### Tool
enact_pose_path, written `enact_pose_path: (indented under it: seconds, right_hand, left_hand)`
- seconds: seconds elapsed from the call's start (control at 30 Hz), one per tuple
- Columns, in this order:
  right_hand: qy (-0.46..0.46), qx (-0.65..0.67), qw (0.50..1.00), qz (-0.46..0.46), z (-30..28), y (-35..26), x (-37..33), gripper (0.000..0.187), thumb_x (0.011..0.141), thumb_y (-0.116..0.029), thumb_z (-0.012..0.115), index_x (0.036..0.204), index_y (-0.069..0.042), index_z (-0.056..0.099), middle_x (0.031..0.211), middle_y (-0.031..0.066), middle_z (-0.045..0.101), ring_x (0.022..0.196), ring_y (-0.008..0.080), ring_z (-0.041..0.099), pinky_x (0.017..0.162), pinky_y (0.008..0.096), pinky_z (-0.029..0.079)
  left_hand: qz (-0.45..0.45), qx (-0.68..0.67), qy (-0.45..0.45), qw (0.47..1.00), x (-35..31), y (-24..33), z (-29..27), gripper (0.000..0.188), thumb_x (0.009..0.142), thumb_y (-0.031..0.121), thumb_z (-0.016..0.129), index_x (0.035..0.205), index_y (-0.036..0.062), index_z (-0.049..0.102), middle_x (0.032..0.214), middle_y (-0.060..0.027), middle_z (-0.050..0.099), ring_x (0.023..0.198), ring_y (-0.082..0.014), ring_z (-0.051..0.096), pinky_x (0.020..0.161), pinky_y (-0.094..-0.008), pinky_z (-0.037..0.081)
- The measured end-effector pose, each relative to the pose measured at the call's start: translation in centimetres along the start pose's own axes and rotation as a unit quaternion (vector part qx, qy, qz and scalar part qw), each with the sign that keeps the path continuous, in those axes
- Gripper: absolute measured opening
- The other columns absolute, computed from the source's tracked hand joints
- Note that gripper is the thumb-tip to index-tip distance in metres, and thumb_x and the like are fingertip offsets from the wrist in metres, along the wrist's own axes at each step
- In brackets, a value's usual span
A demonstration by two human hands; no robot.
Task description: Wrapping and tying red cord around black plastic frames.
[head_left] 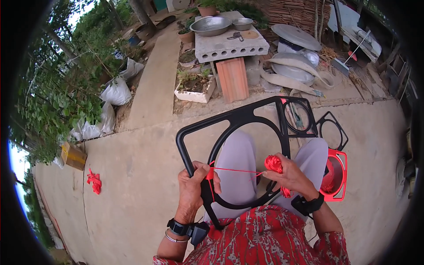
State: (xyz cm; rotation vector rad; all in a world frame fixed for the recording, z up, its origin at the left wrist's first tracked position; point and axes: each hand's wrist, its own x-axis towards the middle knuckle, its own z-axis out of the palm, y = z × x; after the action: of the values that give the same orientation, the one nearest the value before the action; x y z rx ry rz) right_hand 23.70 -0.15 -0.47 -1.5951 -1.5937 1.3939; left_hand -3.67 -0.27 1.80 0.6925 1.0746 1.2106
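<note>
Apparently for steadiness, the black frame (240,115) is resting across the lap (238,152), the left hand (192,186) at the frame's eight o'clock is gripping its cord-wrapped side, and the right hand (290,175) at three o'clock is clutching a red cord bundle (273,163), seemingly tensioning the strand (236,170) stretching between them.

Red cord (236,169) across opening of black frame (244,115)
</note>
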Motion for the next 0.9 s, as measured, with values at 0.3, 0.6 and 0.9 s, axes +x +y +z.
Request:
enact_pose_path:
  seconds: [0.3,0.6,0.9]
  right_hand:
    - [-0.094,0.234,0.965,-0.073,4.0,-2.5,6.5,0.040,0.090,-0.027,0.064,0.115,0.001,0.049,0.094,0.0096,0.062,0.084,0.0151,0.061,0.072,0.0294,0.050]
    - [-0.069,0.374,0.912,-0.152,8.1,-6.1,7.5,0.034,0.084,-0.013,0.075,0.113,-0.002,0.061,0.093,0.0017,0.062,0.083,0.0092,0.062,0.074,0.0229,0.051]
    - [-0.115,0.403,0.882,-0.216,7.7,-7.2,6.4,0.036,0.084,-0.002,0.070,0.119,0.000,0.060,0.117,0.0057,0.061,0.108,0.0134,0.057,0.096,0.0286,0.047]
  left_hand:
    - [0.045,0.023,-0.065,0.997,-1.5,0.8,0.5,0.017,0.095,0.013,0.052,0.083,0.0000,0.053,0.065,-0.0195,0.063,0.048,-0.0252,0.062,0.046,-0.0343,0.052]
    - [0.046,0.031,-0.124,0.991,-1.7,0.7,1.0,0.021,0.095,0.018,0.058,0.087,-0.0017,0.057,0.066,-0.0190,0.063,0.049,-0.0252,0.063,0.047,-0.0343,0.052]
    - [0.027,0.011,-0.112,0.993,-1.0,0.4,0.8,0.024,0.092,0.021,0.062,0.087,-0.0016,0.057,0.065,-0.0193,0.063,0.048,-0.0266,0.062,0.046,-0.0350,0.053]
